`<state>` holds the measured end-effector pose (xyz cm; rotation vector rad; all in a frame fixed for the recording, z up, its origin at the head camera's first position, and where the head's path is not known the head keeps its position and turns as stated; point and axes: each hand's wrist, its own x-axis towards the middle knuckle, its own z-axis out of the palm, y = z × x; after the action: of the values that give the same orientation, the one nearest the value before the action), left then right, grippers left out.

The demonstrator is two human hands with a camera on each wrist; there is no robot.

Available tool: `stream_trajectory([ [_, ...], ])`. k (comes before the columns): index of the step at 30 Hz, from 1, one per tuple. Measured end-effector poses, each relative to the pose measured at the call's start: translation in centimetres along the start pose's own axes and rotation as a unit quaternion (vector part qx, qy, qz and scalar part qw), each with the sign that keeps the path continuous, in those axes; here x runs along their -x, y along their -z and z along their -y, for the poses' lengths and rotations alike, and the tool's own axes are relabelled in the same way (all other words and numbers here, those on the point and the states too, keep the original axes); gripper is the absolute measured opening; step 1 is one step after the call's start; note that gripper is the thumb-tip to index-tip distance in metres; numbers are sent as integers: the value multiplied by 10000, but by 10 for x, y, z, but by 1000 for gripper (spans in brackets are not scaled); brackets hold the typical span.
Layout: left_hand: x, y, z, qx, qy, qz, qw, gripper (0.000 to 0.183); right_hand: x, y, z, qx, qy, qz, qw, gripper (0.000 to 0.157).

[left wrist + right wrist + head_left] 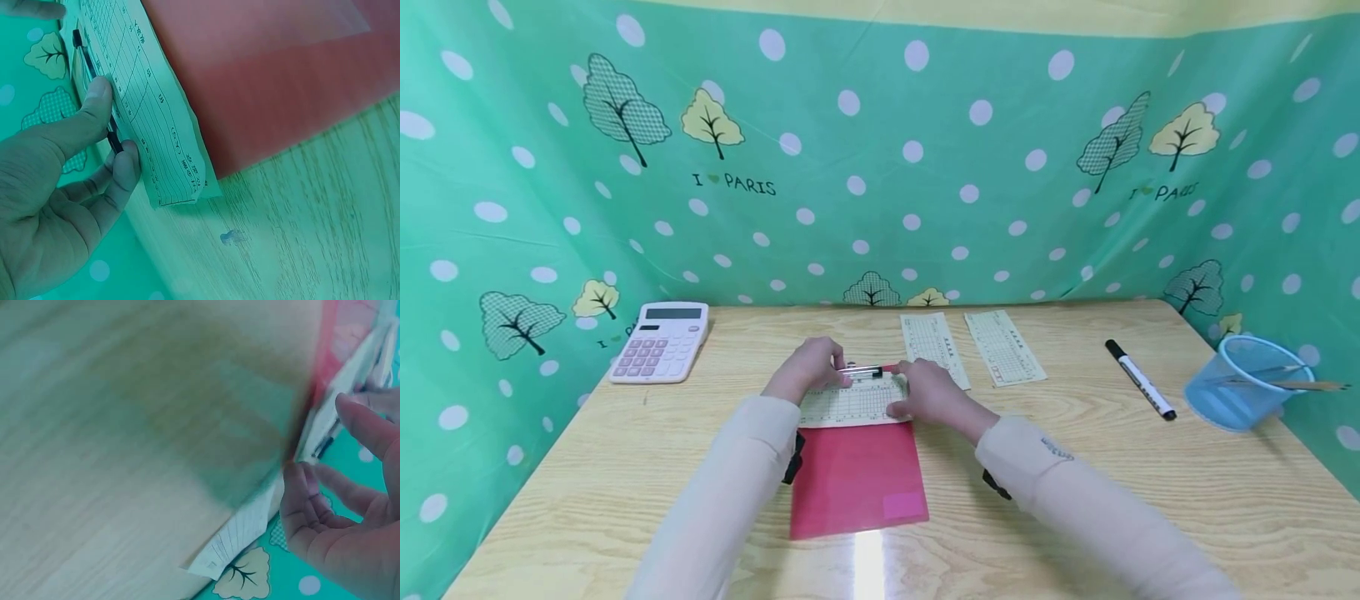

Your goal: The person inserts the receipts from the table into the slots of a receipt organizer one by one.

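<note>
A red clip folder [857,479] lies on the table, and a printed paper slip [850,408] stretches across its top. Along the slip's far edge runs a slim silver bar with black ends [863,372], apparently the folder's clip. My left hand [812,367] pinches this bar; in the left wrist view the thumb [97,94] presses on it, a fingertip at its black end. My right hand [932,393] holds the slip's right end, thumb on the paper and curled fingers [297,481] at the folder's top right corner. The bar's middle is partly hidden by the left thumb.
Two more printed slips [936,346] [1006,346] lie at the back, right of the folder. A white calculator [658,343] rests at the back left. To the right are a black-and-white marker [1140,379] and a blue mesh pen cup [1232,392], tipped over, holding pencils.
</note>
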<state>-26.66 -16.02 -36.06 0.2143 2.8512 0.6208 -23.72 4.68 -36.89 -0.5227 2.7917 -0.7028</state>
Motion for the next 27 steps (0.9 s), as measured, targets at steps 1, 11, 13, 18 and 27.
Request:
stream_trajectory([
  [1, 0, 0, 0, -5, 2, 2, 10000, 19, 1, -1, -1, 115, 93, 3, 9999, 63],
  [11, -1, 4, -5, -92, 88, 221, 9997, 20, 2, -9, -7, 670, 458, 64, 9967, 57],
  [13, 0, 6, -5, -88, 113, 251, 9996, 20, 1, -10, -6, 762, 527, 70, 9957, 56],
  [18, 2, 10, -6, -78, 49, 243, 9997, 20, 2, -8, -1, 894, 612, 109, 9940, 54],
  [27, -1, 7, -4, 11, 57, 279, 9996, 21, 1, -6, 5, 668, 492, -163, 9964, 64],
])
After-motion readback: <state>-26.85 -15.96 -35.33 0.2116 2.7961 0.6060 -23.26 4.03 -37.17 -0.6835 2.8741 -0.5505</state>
